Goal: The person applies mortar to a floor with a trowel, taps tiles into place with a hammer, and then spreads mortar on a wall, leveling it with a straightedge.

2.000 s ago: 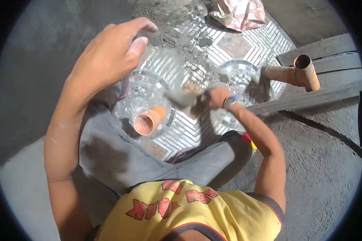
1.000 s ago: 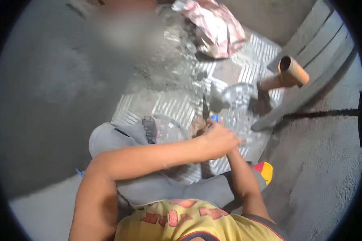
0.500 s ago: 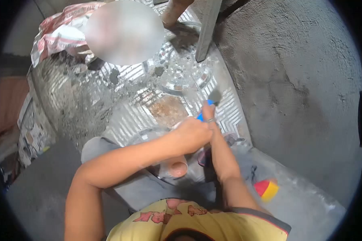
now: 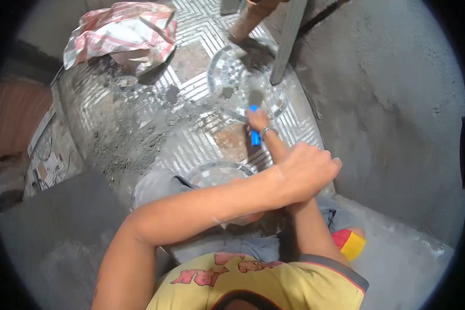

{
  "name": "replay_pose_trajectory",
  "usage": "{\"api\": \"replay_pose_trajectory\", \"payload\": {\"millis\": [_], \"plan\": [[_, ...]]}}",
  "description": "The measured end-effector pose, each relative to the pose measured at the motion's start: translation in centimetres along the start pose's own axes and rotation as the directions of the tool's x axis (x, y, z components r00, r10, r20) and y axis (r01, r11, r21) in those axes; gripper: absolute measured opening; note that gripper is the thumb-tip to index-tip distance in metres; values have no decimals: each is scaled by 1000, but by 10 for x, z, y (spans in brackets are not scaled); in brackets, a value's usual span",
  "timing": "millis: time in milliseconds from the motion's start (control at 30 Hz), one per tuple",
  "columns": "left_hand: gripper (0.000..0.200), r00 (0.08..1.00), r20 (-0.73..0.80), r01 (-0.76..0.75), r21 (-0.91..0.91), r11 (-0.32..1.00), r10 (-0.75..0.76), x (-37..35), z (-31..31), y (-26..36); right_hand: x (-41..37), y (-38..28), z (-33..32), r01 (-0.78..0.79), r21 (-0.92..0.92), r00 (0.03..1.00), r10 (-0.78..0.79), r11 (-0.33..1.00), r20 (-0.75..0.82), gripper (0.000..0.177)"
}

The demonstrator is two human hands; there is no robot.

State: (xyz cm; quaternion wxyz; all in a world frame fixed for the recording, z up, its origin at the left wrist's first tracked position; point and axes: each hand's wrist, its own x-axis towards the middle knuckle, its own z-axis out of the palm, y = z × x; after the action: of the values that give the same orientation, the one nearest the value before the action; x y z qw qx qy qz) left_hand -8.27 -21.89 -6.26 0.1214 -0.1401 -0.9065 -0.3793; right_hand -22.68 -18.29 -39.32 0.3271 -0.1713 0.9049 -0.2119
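Note:
My right hand (image 4: 257,121) is closed around a blue handle (image 4: 255,137), with a bracelet at the wrist. A thin grey piece, possibly a tool blade, shows left of that hand, over the patterned floor. My left arm crosses above my right forearm. My left hand (image 4: 309,173) lies over that forearm, its fingers curled and its palm hidden; what it holds, if anything, does not show. Grey crumbly mortar (image 4: 132,139) is spread on the patterned floor (image 4: 183,155), left of my right hand.
A red-and-white sack (image 4: 121,36) lies at the upper left. Another person's leg (image 4: 248,21) and a grey post (image 4: 288,46) stand at the top. Rough grey wall (image 4: 387,103) rises on the right. A red and yellow item (image 4: 350,245) is beside my right arm.
My right hand has moved up and slightly left with the blue handle. My left hand has shifted right, from near the right wrist onto the forearm. The sack shows more fully now.

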Motion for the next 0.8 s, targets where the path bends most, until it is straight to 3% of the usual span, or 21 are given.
{"api": "replay_pose_trajectory", "payload": {"millis": [67,133,233,300,400,500,533,600,633,700,800], "plan": [[18,999,-18,32,-8,999,-32,-5,0,1,-36,-39,-1,-2,100,978,-18,995,206,33],[18,998,-36,46,39,998,-44,-5,-4,2,-52,-65,-14,-116,257,963,45,959,264,32],[18,997,-49,58,73,996,-54,-15,-7,4,-13,-43,-22,-145,555,988,148,819,39,30],[18,999,-41,39,72,997,-36,-16,-5,6,3,-23,9,-112,347,993,116,931,11,30],[10,998,-17,68,34,997,-68,-9,-1,1,-19,-16,67,234,-136,961,-250,963,-121,40],[10,999,11,38,-2,999,-38,1,15,-15,-77,-78,37,70,-151,990,-51,986,129,42],[11,999,28,24,0,1000,-24,2,15,-18,-75,-77,31,18,-23,980,-13,1000,200,39],[14,998,64,21,-4,1000,-20,0,18,-23,-76,-67,5,-142,406,989,110,903,101,34],[14,999,34,35,-18,999,-34,-2,19,-23,-69,-58,-9,-196,451,981,181,871,76,32],[15,999,-13,42,-46,998,-42,-2,18,-20,-62,-43,-5,-235,426,971,235,874,52,31],[11,992,115,53,-54,997,-47,8,17,-21,-78,-33,42,-89,128,995,93,988,-29,34]]}}
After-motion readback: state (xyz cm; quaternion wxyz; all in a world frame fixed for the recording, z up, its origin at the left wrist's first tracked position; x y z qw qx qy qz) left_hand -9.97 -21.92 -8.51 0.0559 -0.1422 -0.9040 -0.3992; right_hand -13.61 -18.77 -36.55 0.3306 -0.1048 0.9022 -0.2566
